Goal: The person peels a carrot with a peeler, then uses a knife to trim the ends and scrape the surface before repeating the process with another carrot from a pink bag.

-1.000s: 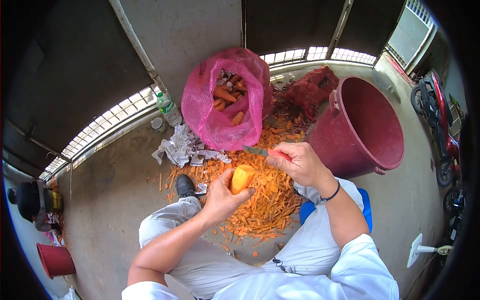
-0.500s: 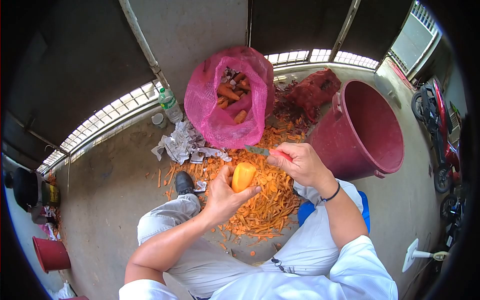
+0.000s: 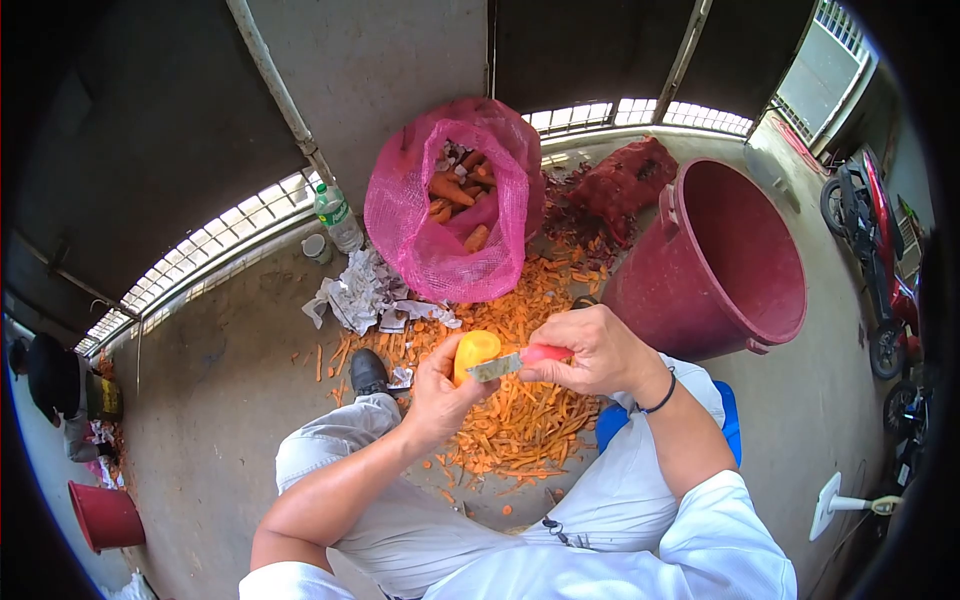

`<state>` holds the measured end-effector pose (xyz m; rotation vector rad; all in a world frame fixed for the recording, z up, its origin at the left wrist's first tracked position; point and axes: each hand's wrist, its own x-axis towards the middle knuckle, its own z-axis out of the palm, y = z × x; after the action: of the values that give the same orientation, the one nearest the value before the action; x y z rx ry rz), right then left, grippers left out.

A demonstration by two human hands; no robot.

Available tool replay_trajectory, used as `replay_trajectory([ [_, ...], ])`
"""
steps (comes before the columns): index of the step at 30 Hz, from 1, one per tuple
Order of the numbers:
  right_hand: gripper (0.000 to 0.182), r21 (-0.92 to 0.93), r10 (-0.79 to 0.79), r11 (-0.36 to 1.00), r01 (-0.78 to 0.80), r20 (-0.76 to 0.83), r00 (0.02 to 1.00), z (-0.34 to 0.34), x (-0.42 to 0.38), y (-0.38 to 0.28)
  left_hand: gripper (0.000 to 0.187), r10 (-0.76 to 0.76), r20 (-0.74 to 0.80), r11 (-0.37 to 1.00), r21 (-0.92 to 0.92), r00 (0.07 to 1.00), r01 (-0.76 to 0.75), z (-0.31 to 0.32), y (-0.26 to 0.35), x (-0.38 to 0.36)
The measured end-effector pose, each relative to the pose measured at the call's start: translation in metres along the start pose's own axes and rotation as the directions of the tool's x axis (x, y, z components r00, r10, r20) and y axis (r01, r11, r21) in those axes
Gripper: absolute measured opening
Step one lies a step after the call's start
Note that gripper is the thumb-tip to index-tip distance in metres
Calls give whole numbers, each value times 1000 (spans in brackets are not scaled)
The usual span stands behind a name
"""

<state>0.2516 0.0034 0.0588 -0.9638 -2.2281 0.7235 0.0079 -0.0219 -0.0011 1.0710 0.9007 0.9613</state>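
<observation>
A peeled, bright orange carrot [image 3: 478,347] sits in my left hand [image 3: 441,392], fingers wrapped round it and its blunt end turned up. My right hand [image 3: 592,349] grips the red handle of a knife [image 3: 497,367]. Its short, wide blade, smeared with residue, lies across the near side of the carrot, close to my left thumb. Beneath both hands, a heap of carrot peelings [image 3: 530,430] spreads over the floor between my legs.
Ahead stands an open pink mesh sack [image 3: 395,225] with unpeeled carrots [image 3: 452,189] inside. To its right are a red mesh sack [image 3: 632,185] and a large maroon bin [image 3: 690,290]. Crumpled paper [image 3: 360,290], a plastic bottle [image 3: 338,215] and a cup [image 3: 316,247] lie left. Another person [image 3: 70,385] is at far left.
The knife has come down and left from above the carrot to its near side. My left hand has tilted the carrot so its end faces up more.
</observation>
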Motion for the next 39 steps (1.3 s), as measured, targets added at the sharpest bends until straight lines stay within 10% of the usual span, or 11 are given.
replay_trajectory([
  [19, 37, 2, -8, 1000, 8, 28, 1000, 7, -2, -22, 26, 148, -17, 931, 339, 989, -134, -2, 15, -9],
  [30, 29, 7, 302, 953, -304, -148, 942, -16, 0, 11, 26, 88, -29, 992, 97, 996, -85, -14, 8, -10],
  [33, 32, 73, 102, 993, -90, -182, 978, -1, 1, 9, 27, 111, -18, 982, 153, 994, -107, -15, 6, -7],
  [39, 52, 221, 205, 954, -200, 0, 979, 12, -1, -3, 46, 105, 23, 883, 457, 994, -104, 2, 6, 1],
])
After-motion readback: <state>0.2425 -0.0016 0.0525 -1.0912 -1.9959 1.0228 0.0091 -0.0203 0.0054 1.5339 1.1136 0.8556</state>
